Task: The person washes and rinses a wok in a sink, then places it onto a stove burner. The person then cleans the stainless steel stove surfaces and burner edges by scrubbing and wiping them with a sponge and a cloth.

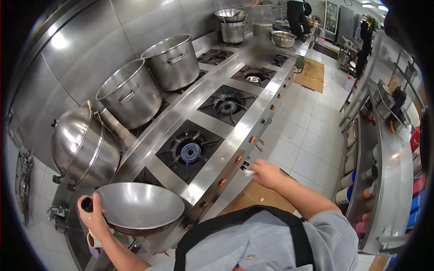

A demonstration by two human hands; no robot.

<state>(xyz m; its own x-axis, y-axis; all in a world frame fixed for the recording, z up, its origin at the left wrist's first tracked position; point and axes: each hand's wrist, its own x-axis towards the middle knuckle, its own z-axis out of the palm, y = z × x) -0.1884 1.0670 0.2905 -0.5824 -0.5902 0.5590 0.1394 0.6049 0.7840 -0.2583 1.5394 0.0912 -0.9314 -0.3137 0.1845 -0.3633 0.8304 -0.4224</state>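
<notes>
My left hand (93,216) is wrapped round the black-ended handle of a wide metal wok (140,205), which is tilted over the near end of the stove. The wok's inside looks bare. My right hand (263,174) is closed beside the stove's front edge, with something small and white (247,172) at its fingers. Left of that hand, a burner (190,152) shows a blue flame under its black grate. Orange knobs (238,159) run along the stove's front panel.
Large steel pots (172,63) line the back of the stove, with a domed steamer (83,147) at the left. A shelf unit (384,180) stands at the right. Cardboard (310,76) lies on the tiled floor. Another person (296,18) is at the far end.
</notes>
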